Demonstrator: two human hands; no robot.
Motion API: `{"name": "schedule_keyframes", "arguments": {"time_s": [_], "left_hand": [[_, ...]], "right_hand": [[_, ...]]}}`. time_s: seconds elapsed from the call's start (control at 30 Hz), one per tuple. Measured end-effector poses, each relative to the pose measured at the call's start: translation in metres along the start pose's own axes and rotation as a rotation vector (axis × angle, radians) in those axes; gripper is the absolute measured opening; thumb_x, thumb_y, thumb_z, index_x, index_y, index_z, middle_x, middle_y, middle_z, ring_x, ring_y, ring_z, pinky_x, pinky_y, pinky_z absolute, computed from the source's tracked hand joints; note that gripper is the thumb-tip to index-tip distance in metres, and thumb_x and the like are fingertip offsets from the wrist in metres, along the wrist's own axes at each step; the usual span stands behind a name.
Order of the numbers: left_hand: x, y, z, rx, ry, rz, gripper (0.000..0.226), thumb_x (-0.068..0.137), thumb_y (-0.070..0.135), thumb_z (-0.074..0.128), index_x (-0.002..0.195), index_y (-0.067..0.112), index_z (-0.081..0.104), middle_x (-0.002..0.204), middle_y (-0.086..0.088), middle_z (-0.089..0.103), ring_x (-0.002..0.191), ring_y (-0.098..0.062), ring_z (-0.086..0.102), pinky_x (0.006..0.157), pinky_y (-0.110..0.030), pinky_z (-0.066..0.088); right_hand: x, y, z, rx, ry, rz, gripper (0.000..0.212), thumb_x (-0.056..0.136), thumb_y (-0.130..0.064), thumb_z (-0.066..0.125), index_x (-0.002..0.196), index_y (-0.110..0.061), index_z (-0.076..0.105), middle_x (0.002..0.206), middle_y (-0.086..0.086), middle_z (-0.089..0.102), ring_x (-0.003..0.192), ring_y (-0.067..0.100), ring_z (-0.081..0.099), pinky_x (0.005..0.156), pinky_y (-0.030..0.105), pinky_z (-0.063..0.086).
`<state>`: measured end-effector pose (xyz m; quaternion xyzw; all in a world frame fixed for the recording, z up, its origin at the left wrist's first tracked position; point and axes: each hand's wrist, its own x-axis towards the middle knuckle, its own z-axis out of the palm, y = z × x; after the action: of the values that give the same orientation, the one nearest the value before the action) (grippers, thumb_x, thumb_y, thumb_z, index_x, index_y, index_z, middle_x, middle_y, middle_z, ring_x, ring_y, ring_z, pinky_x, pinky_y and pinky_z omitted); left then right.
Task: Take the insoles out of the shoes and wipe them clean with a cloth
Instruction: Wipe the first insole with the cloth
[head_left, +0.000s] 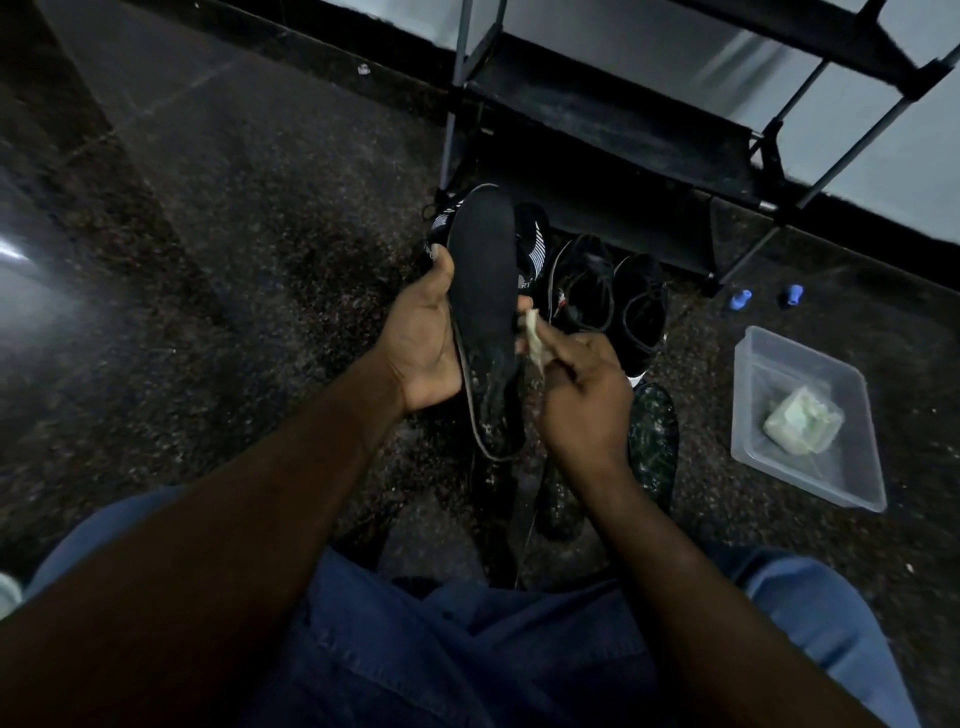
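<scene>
I count four shoes on the floor: two striped shoes (535, 249) at the far left and two plain black shoes (641, 306) just to their right. There are two insoles I can be sure of, the black insole (480, 291) in my left hand (421, 338) and a speckled insole (652, 441) lying near on the right. There are also two cloths, one cloth (532, 338) in my right hand (582, 395) and one wad of cloth (802, 421) in the single clear tub (795, 358). Far right I count two small blue objects (740, 299) beside the one black rack (623, 130).

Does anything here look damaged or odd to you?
The insole in the left hand looks worn at its heel end: pale specks and a greyish, frayed-looking edge. The right hand pinches a cloth beside it.
</scene>
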<state>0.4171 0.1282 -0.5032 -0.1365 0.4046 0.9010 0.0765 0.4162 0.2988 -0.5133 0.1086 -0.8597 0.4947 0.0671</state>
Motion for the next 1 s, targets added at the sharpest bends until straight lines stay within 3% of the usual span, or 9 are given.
{"name": "schedule_keyframes", "arguments": {"time_s": [0.1,0.23,0.33,0.43,0.6,0.7,0.83,0.93,1.0], "left_hand": [[-0.002,0.000,-0.002,0.007,-0.001,0.016,0.086,0.104,0.069,0.017,0.133,0.001,0.061,0.127,-0.025,0.068,0.111,-0.034,0.071,0.103,-0.047,0.055],[-0.004,0.003,-0.004,0.024,-0.059,0.024,0.090,0.104,0.069,0.016,0.146,-0.002,0.051,0.126,-0.023,0.066,0.107,-0.033,0.068,0.110,-0.048,0.048],[-0.003,0.004,-0.006,0.045,-0.099,0.003,0.090,0.103,0.070,0.016,0.150,0.001,0.048,0.127,-0.022,0.065,0.107,-0.033,0.067,0.106,-0.047,0.050],[-0.001,0.002,-0.006,0.051,-0.137,-0.014,0.091,0.102,0.071,0.017,0.152,0.000,0.045,0.130,-0.024,0.064,0.110,-0.035,0.066,0.109,-0.049,0.048],[-0.001,-0.002,-0.004,0.055,-0.275,-0.088,0.086,0.103,0.070,0.018,0.155,0.006,0.043,0.145,-0.027,0.055,0.126,-0.042,0.056,0.110,-0.051,0.046],[0.001,-0.007,-0.003,0.072,-0.296,-0.118,0.078,0.108,0.062,0.018,0.155,0.005,0.042,0.135,-0.023,0.062,0.117,-0.038,0.062,0.106,-0.050,0.050],[-0.001,-0.001,-0.007,0.073,-0.251,-0.077,0.073,0.109,0.058,0.018,0.147,0.004,0.051,0.124,-0.021,0.063,0.105,-0.033,0.065,0.099,-0.048,0.053],[0.000,0.003,-0.011,0.029,-0.201,-0.062,0.068,0.109,0.057,0.022,0.145,0.010,0.053,0.130,-0.018,0.063,0.116,-0.033,0.062,0.106,-0.050,0.053],[0.003,0.000,-0.012,0.000,-0.218,-0.066,0.066,0.110,0.055,0.026,0.155,0.011,0.043,0.150,-0.015,0.053,0.137,-0.034,0.051,0.112,-0.051,0.047]], "right_hand": [[-0.004,-0.009,0.000,0.507,0.030,0.378,0.039,0.099,0.009,0.049,0.126,-0.008,0.071,0.111,0.001,0.073,0.099,0.005,0.068,0.092,0.016,0.053],[-0.009,-0.004,0.001,0.800,-0.053,0.644,0.025,0.093,0.007,0.050,0.100,-0.002,0.072,0.081,0.002,0.078,0.076,0.012,0.073,0.083,0.029,0.056],[-0.017,-0.003,0.005,0.803,-0.175,0.641,0.019,0.086,-0.010,0.066,0.098,0.001,0.076,0.098,0.015,0.077,0.090,0.028,0.071,0.091,0.046,0.055],[-0.022,-0.009,0.006,0.750,-0.260,0.574,0.016,0.095,-0.008,0.065,0.092,0.002,0.077,0.097,0.022,0.077,0.086,0.028,0.072,0.085,0.039,0.058],[-0.023,-0.018,0.012,0.867,-0.182,0.622,0.020,0.099,-0.008,0.061,0.109,0.005,0.072,0.109,0.021,0.076,0.100,0.031,0.074,0.096,0.046,0.058],[-0.031,-0.020,0.019,0.875,-0.136,0.639,0.022,0.100,-0.011,0.062,0.111,0.007,0.071,0.106,0.018,0.077,0.104,0.033,0.074,0.097,0.046,0.058],[-0.031,-0.013,0.010,0.447,0.019,0.420,0.024,0.098,-0.016,0.067,0.077,-0.011,0.077,0.070,-0.008,0.073,0.064,0.004,0.064,0.065,0.024,0.052],[-0.025,-0.018,-0.001,0.396,0.240,0.268,0.011,0.095,-0.015,0.071,0.095,-0.017,0.081,0.090,-0.005,0.078,0.087,0.010,0.073,0.083,0.035,0.060],[-0.023,-0.026,-0.001,0.330,0.217,0.089,0.015,0.094,-0.013,0.072,0.103,-0.018,0.082,0.095,-0.004,0.075,0.091,0.011,0.071,0.084,0.031,0.058]]}}
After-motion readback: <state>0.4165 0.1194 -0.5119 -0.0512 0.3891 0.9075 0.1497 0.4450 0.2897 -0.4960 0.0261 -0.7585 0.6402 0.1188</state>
